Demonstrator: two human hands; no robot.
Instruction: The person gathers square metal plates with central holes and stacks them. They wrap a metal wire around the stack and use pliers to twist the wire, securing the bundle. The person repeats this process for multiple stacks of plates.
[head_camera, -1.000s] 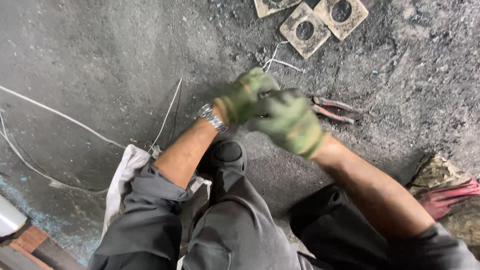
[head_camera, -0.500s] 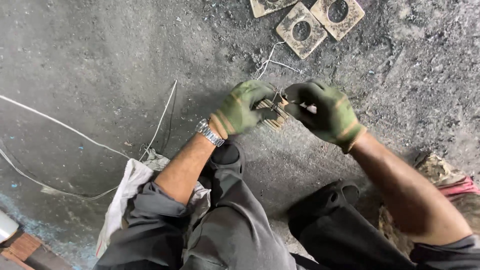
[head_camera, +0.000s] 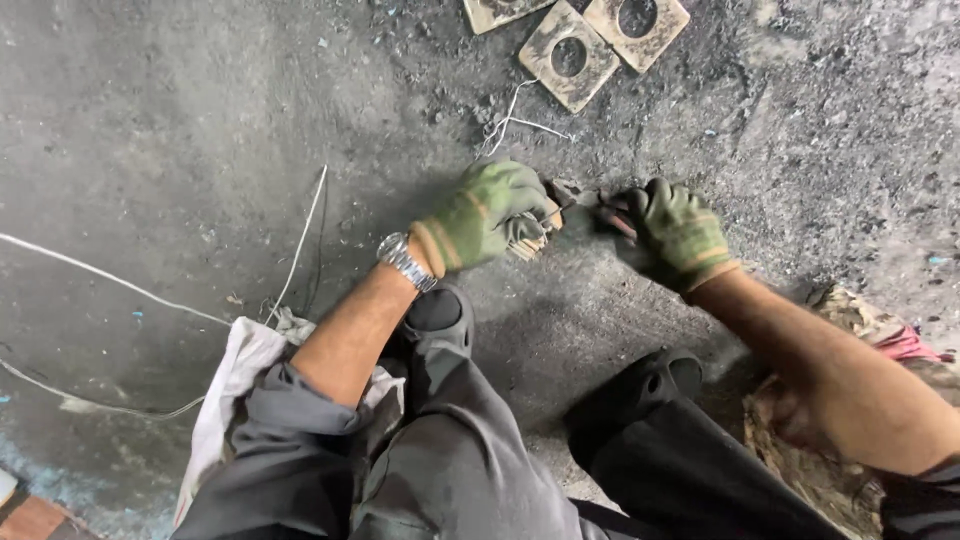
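My left hand (head_camera: 488, 213), in a green glove with a wristwatch (head_camera: 404, 262) on the wrist, is closed around a short bundle of thin metal wire pieces (head_camera: 530, 236) just above the dirty concrete floor. My right hand (head_camera: 682, 232), also in a green glove, grips pliers with red handles (head_camera: 603, 206). The jaws of the pliers point left and meet the end of the bundle. I am squatting, with my black shoes (head_camera: 436, 310) below the hands.
Three square metal plates with round holes (head_camera: 568, 56) lie at the top. Loose bent wire (head_camera: 508, 124) lies just above my left hand. A long white wire (head_camera: 300, 242) runs left of my arm. A white cloth sack (head_camera: 232, 382) lies under my left elbow.
My hands were clasped together with the pliers lying on the floor to the right. My right hand reached out, took the pliers and brought them to the bundle.
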